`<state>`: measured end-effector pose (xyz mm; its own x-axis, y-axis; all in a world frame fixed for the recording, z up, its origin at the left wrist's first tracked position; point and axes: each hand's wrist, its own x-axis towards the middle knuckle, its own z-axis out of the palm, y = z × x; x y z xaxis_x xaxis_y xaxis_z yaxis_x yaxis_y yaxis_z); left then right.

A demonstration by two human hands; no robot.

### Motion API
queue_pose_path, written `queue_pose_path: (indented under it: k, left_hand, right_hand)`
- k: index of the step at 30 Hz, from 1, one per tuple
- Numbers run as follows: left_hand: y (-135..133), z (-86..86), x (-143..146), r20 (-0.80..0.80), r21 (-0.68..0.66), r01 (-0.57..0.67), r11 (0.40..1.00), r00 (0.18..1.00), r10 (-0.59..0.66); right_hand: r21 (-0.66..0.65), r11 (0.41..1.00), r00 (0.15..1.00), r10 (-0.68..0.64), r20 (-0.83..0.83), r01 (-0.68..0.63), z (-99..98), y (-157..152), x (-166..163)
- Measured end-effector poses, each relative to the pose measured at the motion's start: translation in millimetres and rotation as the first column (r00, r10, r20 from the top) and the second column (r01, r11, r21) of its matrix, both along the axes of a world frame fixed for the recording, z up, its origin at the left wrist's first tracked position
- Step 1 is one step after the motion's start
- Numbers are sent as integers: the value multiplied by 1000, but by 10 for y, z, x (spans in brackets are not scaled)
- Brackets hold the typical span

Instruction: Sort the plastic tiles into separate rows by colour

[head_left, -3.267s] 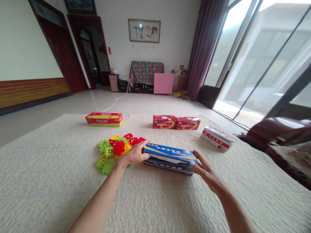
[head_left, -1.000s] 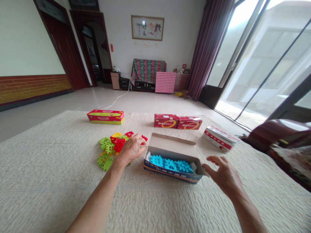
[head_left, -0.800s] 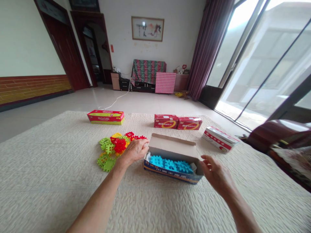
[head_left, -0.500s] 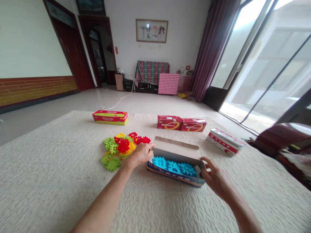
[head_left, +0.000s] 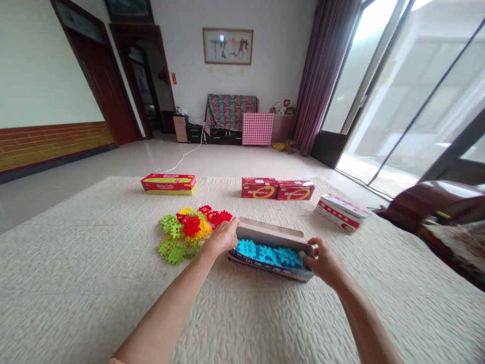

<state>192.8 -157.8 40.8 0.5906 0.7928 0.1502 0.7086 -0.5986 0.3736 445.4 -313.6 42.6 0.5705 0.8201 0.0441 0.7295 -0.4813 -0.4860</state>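
Observation:
A long dark-blue cardboard box stands with its lid raised at the back. Blue interlocking plastic pieces fill it. My left hand grips the left end of the box by the lid's corner, fingers bent over the edge. At the right end my right hand pinches the box's corner and side flap between thumb and fingers. Just left of my left hand lies a loose heap of toy pieces: red ones, yellow ones and green ones.
Behind the heap sits a red and yellow-green box. Two red boxes stand side by side farther back. A white and red box lies at the right. All rest on a cream quilted cover.
The raised lid has tilted more upright, showing less of its inner face. My right hand has closed in at the box's right corner. The view has shifted slightly.

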Motion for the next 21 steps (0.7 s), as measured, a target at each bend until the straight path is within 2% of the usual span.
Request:
queue_pose_path:
  k: [4, 7, 11, 14, 18, 21]
  left_hand:
    - [-54, -9, -55, -9, 22, -9, 1000, 1000, 10]
    - [-39, 95, -133, 27, 66, -9, 998, 1000, 8]
    - [127, 354, -310, 134, 189, -95, 977, 989, 70]
    - [350, 466, -469, 175, 285, -156, 946, 978, 109]
    - [685, 422, -649, 216, 354, -201, 913, 968, 130]
    - [881, 336, -794, 263, 420, -224, 880, 957, 119]
  right_hand:
    - [-60, 998, 997, 33, 74, -29, -13, 91, 63]
    - [-49, 998, 989, 42, 144, -35, 12, 264, 75]
    - [111, 994, 984, -26, 178, 6, 151, 618, -127]
    - [242, 970, 982, -75, 171, 32, 219, 932, -374]
    - [361, 932, 991, -61, 119, 14, 135, 1349, -616]
    - [478, 878, 998, -18, 67, -16, 43, 1582, -728]
